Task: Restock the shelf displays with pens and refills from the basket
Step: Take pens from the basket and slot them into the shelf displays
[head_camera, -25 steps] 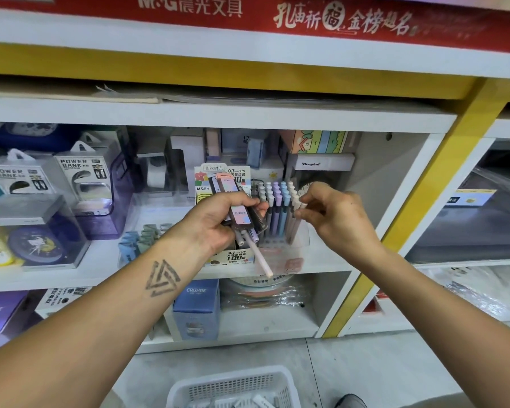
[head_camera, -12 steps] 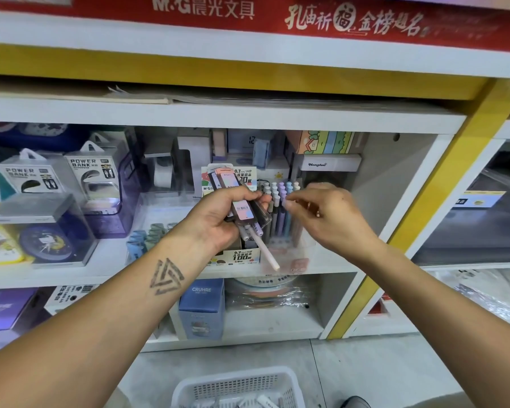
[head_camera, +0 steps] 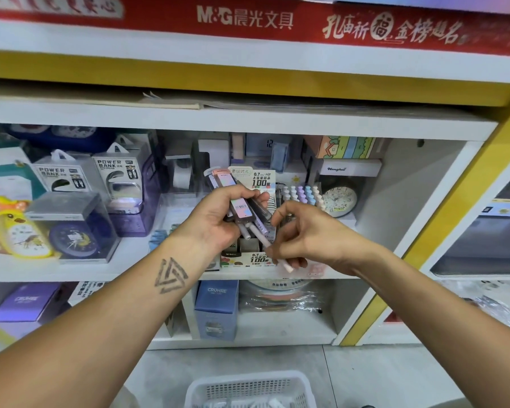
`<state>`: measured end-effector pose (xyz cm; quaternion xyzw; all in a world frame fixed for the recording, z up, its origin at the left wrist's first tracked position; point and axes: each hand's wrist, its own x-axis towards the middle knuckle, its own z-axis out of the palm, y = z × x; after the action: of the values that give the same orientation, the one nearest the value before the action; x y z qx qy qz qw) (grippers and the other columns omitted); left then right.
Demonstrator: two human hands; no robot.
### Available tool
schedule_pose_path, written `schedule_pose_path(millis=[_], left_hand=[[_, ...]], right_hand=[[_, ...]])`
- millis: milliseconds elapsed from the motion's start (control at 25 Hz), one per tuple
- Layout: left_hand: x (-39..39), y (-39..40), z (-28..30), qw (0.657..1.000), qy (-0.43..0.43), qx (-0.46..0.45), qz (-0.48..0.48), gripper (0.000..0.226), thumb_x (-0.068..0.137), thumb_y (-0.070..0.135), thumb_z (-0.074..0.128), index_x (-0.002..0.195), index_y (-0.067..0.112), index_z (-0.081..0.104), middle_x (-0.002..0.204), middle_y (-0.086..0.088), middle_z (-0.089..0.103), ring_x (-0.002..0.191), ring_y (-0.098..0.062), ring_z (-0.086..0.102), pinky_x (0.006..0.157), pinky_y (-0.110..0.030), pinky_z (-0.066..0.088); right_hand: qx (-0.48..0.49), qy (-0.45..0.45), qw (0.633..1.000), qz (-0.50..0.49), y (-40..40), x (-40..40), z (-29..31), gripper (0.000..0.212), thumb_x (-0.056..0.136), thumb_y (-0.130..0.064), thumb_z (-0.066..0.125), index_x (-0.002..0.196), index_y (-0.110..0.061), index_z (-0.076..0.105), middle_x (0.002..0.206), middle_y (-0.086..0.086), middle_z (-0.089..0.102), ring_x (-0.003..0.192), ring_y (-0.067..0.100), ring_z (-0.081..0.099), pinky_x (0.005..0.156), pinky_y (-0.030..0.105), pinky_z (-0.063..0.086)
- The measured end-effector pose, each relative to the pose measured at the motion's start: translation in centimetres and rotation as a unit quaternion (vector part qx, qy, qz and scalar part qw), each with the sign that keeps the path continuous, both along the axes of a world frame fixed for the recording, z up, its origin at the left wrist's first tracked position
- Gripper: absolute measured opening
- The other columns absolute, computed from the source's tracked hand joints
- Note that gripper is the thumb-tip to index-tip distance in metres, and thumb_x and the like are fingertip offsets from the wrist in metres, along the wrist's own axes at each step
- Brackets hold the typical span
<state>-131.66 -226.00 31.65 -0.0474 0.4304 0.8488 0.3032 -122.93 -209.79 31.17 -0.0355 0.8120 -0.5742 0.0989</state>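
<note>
My left hand [head_camera: 215, 222] grips a bundle of lead refill cases and pens [head_camera: 240, 209] in front of the middle shelf. A pale pink pen [head_camera: 273, 250] sticks down and to the right out of the bundle. My right hand [head_camera: 304, 234] pinches that pen near its lower end. Behind the hands stands a refill display box [head_camera: 259, 179] printed with "0.7 HB 100". To its right is a clear holder of upright pastel pens [head_camera: 302, 194]. The white basket [head_camera: 249, 388] sits on the floor at the bottom edge, with white items inside.
Power bank boxes [head_camera: 112, 175] and boxed clocks [head_camera: 71, 228] fill the shelf's left side. A small round clock [head_camera: 339, 200] stands right of the pens. Blue and purple boxes [head_camera: 217, 309] sit on the lower shelf. A yellow upright [head_camera: 436, 231] bounds the bay at right.
My right hand left the upright pastel pens and came down and left to the bundle, where it now pinches the pink pen. My left hand stayed about where it was.
</note>
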Motion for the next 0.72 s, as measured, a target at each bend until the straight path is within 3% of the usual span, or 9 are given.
schedule_pose_path(millis=[160,320,440,560,720], left_hand=[[-0.6,-0.2,-0.1,1.000,-0.005,0.009,0.013,0.009,0.088,-0.003,0.055,0.084,-0.002,0.063,0.082,-0.018,0.073,0.074,-0.025,0.072,0.077,-0.038,0.059],[-0.9,-0.1,-0.3,0.998,-0.025,0.030,0.040,0.010,0.086,-0.008,0.056,0.089,0.000,0.060,0.076,-0.018,0.071,0.076,-0.024,0.073,0.078,-0.041,0.060],[-0.2,0.5,-0.4,1.000,-0.015,0.010,0.001,0.016,0.086,-0.009,0.055,0.076,-0.003,0.067,0.077,-0.021,0.071,0.066,-0.027,0.072,0.069,-0.040,0.061],[0.6,1.2,-0.3,1.000,0.000,-0.005,-0.028,0.009,0.085,-0.008,0.057,0.088,-0.004,0.064,0.079,-0.021,0.072,0.067,-0.027,0.072,0.067,-0.037,0.062],[1.3,2.1,-0.7,0.999,-0.011,-0.015,-0.048,0.008,0.083,-0.009,0.059,0.086,-0.007,0.066,0.081,-0.021,0.072,0.069,-0.027,0.073,0.064,-0.037,0.062]], right_hand=[[0.041,-0.053,0.996,0.061,1.1,1.2,0.8,0.062,0.083,0.008,0.070,0.134,-0.015,0.043,0.075,0.023,0.070,0.047,0.022,0.055,0.043,0.027,0.043],[0.056,-0.062,0.995,0.061,2.7,2.2,1.3,0.095,0.085,0.013,0.062,0.157,-0.028,0.018,0.074,0.023,0.071,0.053,0.029,0.061,0.050,0.034,0.051],[0.036,-0.043,0.998,0.012,4.2,2.4,1.9,0.103,0.085,0.013,0.064,0.159,-0.034,0.010,0.078,0.025,0.072,0.058,0.031,0.065,0.053,0.033,0.056],[0.013,-0.006,0.999,-0.040,5.7,2.6,2.5,0.101,0.082,0.016,0.065,0.156,-0.035,0.017,0.078,0.026,0.072,0.058,0.030,0.067,0.053,0.030,0.056],[0.021,0.139,0.973,-0.184,7.0,2.0,2.6,0.070,0.078,0.013,0.072,0.127,-0.029,0.045,0.077,0.021,0.071,0.066,0.034,0.072,0.057,0.034,0.054]])
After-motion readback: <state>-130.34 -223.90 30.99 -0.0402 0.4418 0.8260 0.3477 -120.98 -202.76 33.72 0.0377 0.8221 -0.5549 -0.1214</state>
